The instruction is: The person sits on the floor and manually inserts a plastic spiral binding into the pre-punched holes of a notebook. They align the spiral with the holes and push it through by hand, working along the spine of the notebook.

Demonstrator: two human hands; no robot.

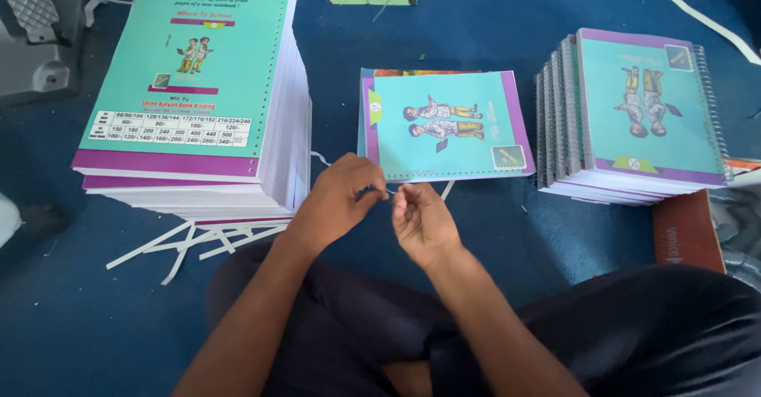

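Place: on a dark blue carpeted floor, seen from above, a person sits cross-legged in dark trousers with both hands out in front.
Left hand: the left hand is closed, knuckles up, its fingertips pinched on a thin dark wire-like piece just below the near edge of the middle notebook.
Right hand: the right hand is loosely curled, thumb and forefinger pinched together at the other end of the same wire piece; the two hands nearly touch.
Wire piece: it is small and partly hidden by the fingers, so its exact shape cannot be told.
Middle notebook: a flat teal notebook with a purple border and a drawing of two children lies on the floor just beyond the hands, its punched edge facing them, on top of another sheet or cover.
Left stack: a tall stack of unbound teal-and-purple covered page blocks with punched holes along the right side stands to the left.
Right stack: a lower pile of spiral-bound teal notebooks, fanned slightly, lies to the right, well apart from the hands.
Scraps: white paper strips lie scattered under and in front of the left stack.
Beside the right stack: a reddish-brown book lies on the floor.
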